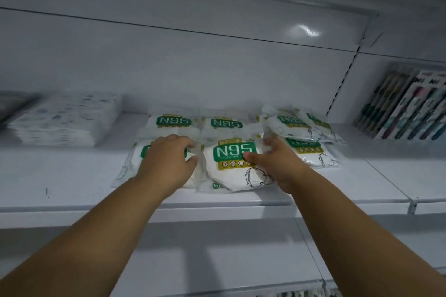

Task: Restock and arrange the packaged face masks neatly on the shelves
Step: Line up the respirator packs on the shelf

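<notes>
Several white N95 mask packs with green labels lie flat on a white shelf [72,176]. My left hand [169,159] rests palm down on the front left pack [128,171], fingers curled over its far edge. The front middle pack [231,166] is gripped at its right edge by my right hand [277,164], thumb on top of the label. Two packs lie upside down behind, the back left pack [172,123] and the back middle pack [225,124]. On the right, a front right pack [311,154] lies under a loose, tilted pile [294,125].
A stack of patterned white packs [65,118] lies on the shelf at the left. Upright coloured packs [405,108] stand in the bay to the right, past the slotted upright [337,94]. A lower shelf edge [241,287] shows below my arms.
</notes>
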Tool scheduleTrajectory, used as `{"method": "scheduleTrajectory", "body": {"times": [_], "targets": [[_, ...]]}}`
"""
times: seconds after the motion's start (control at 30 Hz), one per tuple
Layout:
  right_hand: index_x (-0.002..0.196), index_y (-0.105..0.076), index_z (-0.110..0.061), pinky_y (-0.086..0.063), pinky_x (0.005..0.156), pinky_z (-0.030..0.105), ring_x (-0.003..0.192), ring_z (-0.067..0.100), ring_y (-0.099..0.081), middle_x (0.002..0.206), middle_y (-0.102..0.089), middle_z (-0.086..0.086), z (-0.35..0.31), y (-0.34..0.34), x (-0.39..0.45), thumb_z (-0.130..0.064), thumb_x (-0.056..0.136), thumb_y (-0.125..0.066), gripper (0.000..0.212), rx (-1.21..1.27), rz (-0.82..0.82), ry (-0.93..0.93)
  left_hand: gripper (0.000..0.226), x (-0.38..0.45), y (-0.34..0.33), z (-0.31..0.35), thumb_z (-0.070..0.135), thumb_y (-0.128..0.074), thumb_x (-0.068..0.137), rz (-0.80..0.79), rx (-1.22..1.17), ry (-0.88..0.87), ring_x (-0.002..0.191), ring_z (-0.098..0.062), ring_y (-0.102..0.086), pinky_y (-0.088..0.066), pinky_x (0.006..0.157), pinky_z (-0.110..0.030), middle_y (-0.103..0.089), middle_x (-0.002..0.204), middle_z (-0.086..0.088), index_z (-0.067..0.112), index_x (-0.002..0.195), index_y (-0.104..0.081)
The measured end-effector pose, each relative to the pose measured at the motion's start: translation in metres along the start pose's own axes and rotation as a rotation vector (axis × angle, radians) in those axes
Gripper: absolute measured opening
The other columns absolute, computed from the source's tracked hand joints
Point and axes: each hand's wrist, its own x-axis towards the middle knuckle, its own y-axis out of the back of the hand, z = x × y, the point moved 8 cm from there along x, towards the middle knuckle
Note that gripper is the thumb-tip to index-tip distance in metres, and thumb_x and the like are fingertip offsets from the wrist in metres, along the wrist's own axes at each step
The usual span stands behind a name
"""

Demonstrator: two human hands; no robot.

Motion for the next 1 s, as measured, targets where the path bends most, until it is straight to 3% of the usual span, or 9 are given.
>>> {"method": "scheduleTrajectory", "body": {"times": [0.1, 0.2, 0.27, 0.33, 0.47, 0.6, 0.7, 0.83, 1.0], "targets": [[0.142, -0.043, -0.018, -0.049, 0.1, 0.041, 0.122, 0.026, -0.054, 0.138, -0.052, 0.008, -0.009, 0.006, -0.001, -0.047, 0.078, -0.081, 0.08, -0.524, 0.195, 0.098, 0.032, -0.002, -0.005, 0.001, 0.038, -0.063, 0.094, 0.006, 0.031, -0.044, 0.119, -0.021, -0.051, -0.043, 0.1, -0.035, -0.063, 0.129, 0.006, 0.029, 0.125, -0.066], [0.141, -0.047, -0.025, -0.032, 0.112, 0.042, 0.135, 0.027, -0.039, 0.146, -0.044, 0.005, -0.037, -0.015, -0.02, -0.054, 0.087, -0.065, 0.064, -0.933, 0.34, 0.425, 0.028, -0.001, -0.009, -0.001, 0.036, -0.064, 0.094, 0.018, 0.052, -0.059, 0.117, -0.02, -0.05, -0.043, 0.099, -0.034, -0.063, 0.127, 0.007, 0.03, 0.121, -0.068], [0.135, -0.056, -0.024, -0.032, 0.111, 0.039, 0.135, 0.026, -0.041, 0.147, -0.046, 0.004, -0.042, -0.046, -0.028, -0.047, 0.094, -0.058, 0.047, -0.932, 0.223, 0.622, 0.026, -0.001, -0.009, -0.003, 0.036, -0.063, 0.094, 0.026, 0.042, -0.065, 0.117, -0.019, -0.05, -0.043, 0.1, -0.035, -0.062, 0.127, 0.008, 0.03, 0.119, -0.069], [0.128, -0.061, -0.019, -0.037, 0.105, 0.038, 0.128, 0.027, -0.048, 0.139, -0.054, 0.004, -0.036, -0.069, -0.027, -0.038, 0.098, -0.054, 0.037, -0.923, 0.15, 0.686, 0.025, -0.002, -0.009, -0.005, 0.037, -0.062, 0.095, 0.03, 0.033, -0.071, 0.117, -0.02, -0.05, -0.043, 0.1, -0.035, -0.062, 0.126, 0.007, 0.03, 0.118, -0.069], [0.114, -0.066, -0.013, -0.045, 0.091, 0.04, 0.106, 0.03, -0.057, 0.115, -0.064, 0.006, -0.033, -0.073, -0.024, -0.032, 0.097, -0.053, 0.029, -0.906, 0.246, 0.727, 0.028, -0.004, -0.006, -0.001, 0.033, -0.06, 0.096, 0.022, 0.038, -0.116, 0.116, -0.022, -0.05, -0.041, 0.099, -0.033, -0.059, 0.126, 0.003, 0.026, 0.122, -0.067], [0.104, -0.068, -0.01, -0.049, 0.083, 0.041, 0.094, 0.031, -0.059, 0.104, -0.066, 0.008, -0.037, -0.065, -0.031, -0.029, 0.092, -0.058, 0.025, -0.792, 0.305, 0.77, 0.025, -0.009, 0.008, 0.023, 0.028, -0.056, 0.097, 0.103, 0.095, -0.249, 0.109, -0.021, -0.052, -0.043, 0.092, -0.034, -0.059, 0.119, 0.001, 0.021, 0.119, -0.066], [0.101, -0.068, -0.009, -0.051, 0.079, 0.041, 0.09, 0.03, -0.06, 0.1, -0.067, 0.009, -0.045, -0.042, -0.034, -0.024, 0.09, -0.059, 0.021, -0.71, 0.339, 0.789, 0.024, -0.011, 0.008, 0.05, 0.029, -0.054, 0.098, 0.088, 0.035, -0.32, 0.11, -0.018, -0.05, -0.043, 0.093, -0.032, -0.059, 0.119, 0.003, 0.023, 0.12, -0.064], [0.105, -0.071, -0.01, -0.051, 0.084, 0.039, 0.097, 0.029, -0.06, 0.106, -0.067, 0.008, -0.041, 0.02, -0.021, -0.019, 0.087, -0.07, 0.019, -0.734, 0.438, 0.695, 0.023, -0.005, -0.009, 0.088, 0.027, -0.054, 0.099, 0.011, -0.019, -0.401, 0.108, -0.015, -0.05, -0.042, 0.09, -0.03, -0.06, 0.117, 0.006, 0.025, 0.118, -0.065], [0.108, -0.07, -0.011, -0.05, 0.09, 0.042, 0.107, 0.035, -0.06, 0.117, -0.066, 0.011, -0.027, 0.089, 0.015, -0.026, 0.076, -0.081, 0.037, -0.896, 0.481, 0.584, 0.018, 0.015, -0.037, 0.127, 0.026, -0.058, 0.096, -0.067, -0.157, -0.294, 0.102, -0.011, -0.057, -0.044, 0.081, -0.026, -0.062, 0.108, 0.012, 0.028, 0.111, -0.067]]}}
